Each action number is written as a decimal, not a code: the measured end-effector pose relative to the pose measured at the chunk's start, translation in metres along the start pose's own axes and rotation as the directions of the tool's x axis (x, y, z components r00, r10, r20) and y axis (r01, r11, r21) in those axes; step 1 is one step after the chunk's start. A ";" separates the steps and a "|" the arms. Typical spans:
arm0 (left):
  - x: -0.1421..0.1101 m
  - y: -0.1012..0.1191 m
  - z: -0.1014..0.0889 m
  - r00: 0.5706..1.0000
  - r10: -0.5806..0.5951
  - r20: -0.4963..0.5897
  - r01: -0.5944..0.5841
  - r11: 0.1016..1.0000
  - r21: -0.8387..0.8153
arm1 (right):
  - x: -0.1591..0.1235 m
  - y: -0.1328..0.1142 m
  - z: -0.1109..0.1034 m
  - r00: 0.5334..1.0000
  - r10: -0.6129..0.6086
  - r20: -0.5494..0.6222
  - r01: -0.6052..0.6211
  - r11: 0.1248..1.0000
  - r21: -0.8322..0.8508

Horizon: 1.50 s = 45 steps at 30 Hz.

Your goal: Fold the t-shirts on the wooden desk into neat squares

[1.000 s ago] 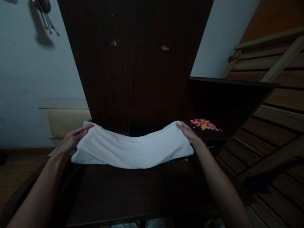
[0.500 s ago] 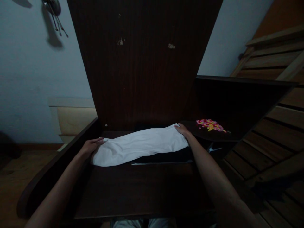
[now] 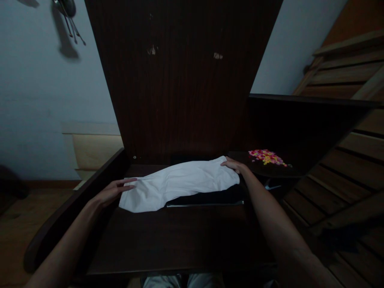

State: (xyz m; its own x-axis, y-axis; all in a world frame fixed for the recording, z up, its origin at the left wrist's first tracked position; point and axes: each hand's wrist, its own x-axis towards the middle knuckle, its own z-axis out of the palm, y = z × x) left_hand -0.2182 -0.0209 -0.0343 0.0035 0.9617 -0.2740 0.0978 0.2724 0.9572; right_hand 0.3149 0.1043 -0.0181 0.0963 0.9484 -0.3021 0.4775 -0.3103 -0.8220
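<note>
A folded white cloth [image 3: 180,184] lies across a dark wooden surface [image 3: 168,240], its right part resting on a flat dark item [image 3: 210,199]. My left hand [image 3: 112,191] is at the cloth's left end, fingers stretched out flat and touching its edge. My right hand [image 3: 237,165] rests on the cloth's right end, fingers curled over the fabric.
A tall dark wooden panel [image 3: 183,80] stands behind the surface. A pile of small pink and yellow bits [image 3: 265,157] lies on a dark shelf at the right. Wooden slats [image 3: 345,160] run along the right. A pale wall with hanging utensils [image 3: 67,16] is at the left.
The cloth has been lowered from a lifted, sagging hold onto the surface. My left hand has let go and now lies flat at its end; the view shifted slightly.
</note>
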 end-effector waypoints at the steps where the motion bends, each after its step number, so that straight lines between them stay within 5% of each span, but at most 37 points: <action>1: -0.002 0.003 0.000 0.999 0.026 -0.019 -0.027 0.999 -0.029 | 0.000 0.001 -0.002 1.000 -0.024 0.007 0.024 1.000 0.010; 7: -0.006 0.024 -0.014 0.962 0.127 -0.241 -0.194 0.941 -0.277 | 0.004 0.012 -0.008 0.981 -0.191 -0.039 0.195 0.962 0.189; 12: -0.008 0.025 -0.008 0.982 0.030 -0.186 -0.093 0.937 -0.337 | 0.009 0.023 0.000 0.968 -0.241 -0.066 0.241 0.970 -0.019; 16: -0.017 0.031 -0.005 0.979 0.136 -0.151 -0.192 0.863 -0.467 | 0.012 0.018 0.003 0.949 -0.298 -0.097 0.302 0.953 0.024; 20: -0.023 0.044 -0.010 0.936 0.265 -0.232 -0.351 0.755 -0.553 | 0.014 0.016 0.002 0.950 -0.294 -0.103 0.303 0.949 0.085; 24: -0.022 0.051 -0.014 0.919 0.277 -0.280 -0.391 0.732 -0.558 | 0.016 0.023 0.008 0.949 -0.304 -0.081 0.299 0.952 -0.061; 32: -0.006 0.071 -0.017 0.847 0.298 -0.441 -0.520 0.638 -0.567 | 0.011 0.016 0.021 0.866 -0.422 -0.267 0.441 0.897 0.012; 37: 0.003 0.081 -0.015 0.915 0.210 -0.344 -0.371 0.772 -0.516 | -0.005 0.023 0.028 0.887 -0.377 -0.267 0.302 0.911 -0.282; 45: 0.000 0.085 -0.018 0.921 0.256 -0.294 -0.379 0.767 -0.518 | -0.043 -0.005 0.053 0.822 -0.466 -0.327 0.098 0.682 -0.724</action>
State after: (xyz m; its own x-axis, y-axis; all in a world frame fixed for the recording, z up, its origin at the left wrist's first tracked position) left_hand -0.2283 0.0027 0.0485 -0.2641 0.9643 0.0202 -0.4423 -0.1397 0.8859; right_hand 0.2622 0.0618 -0.0263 0.1426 0.9455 0.2928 0.9679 -0.0713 -0.2410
